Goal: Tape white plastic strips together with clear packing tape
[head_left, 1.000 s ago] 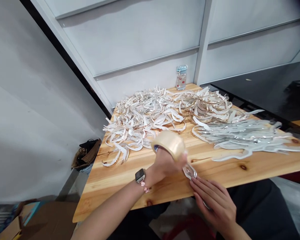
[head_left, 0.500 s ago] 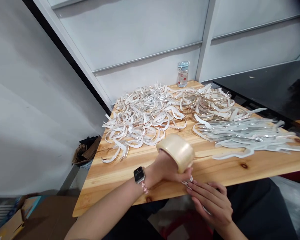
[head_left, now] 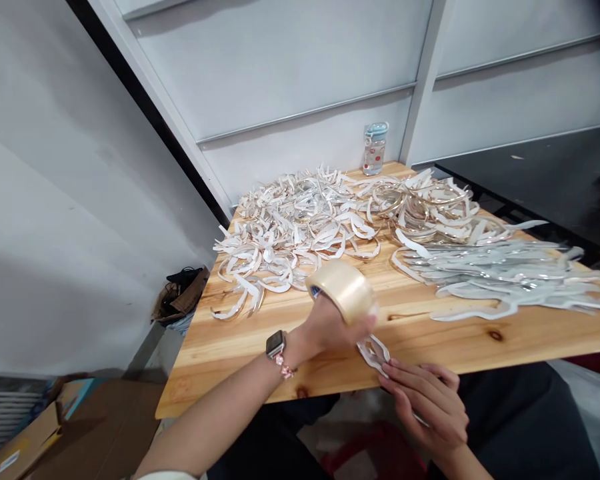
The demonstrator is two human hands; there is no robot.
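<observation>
A wide roll of clear packing tape point(head_left: 349, 288) sits around the fingers of my left hand point(head_left: 327, 327), which is closed on it just above the table's front edge. My right hand point(head_left: 427, 403) lies at that edge with its fingers pressed together on a thin strip piece point(head_left: 375, 353), white with shiny edges. The piece's far end sticks out past my fingertips, below my left hand. My right palm hides much of the rest. My left fingertips are blurred, and I cannot tell whether they touch the strip.
Curled white and gold strips point(head_left: 290, 227) cover the back left of the wooden table point(head_left: 230, 360), with another heap point(head_left: 435, 207) at the back right. Flatter pale strips point(head_left: 505, 273) lie stacked on the right. A water bottle point(head_left: 375, 150) stands by the partition. Cardboard point(head_left: 100, 427) lies lower left.
My left hand and the tape roll have moved up and left, away from my right hand. More of the strip piece shows between the hands. The view has shifted slightly.
</observation>
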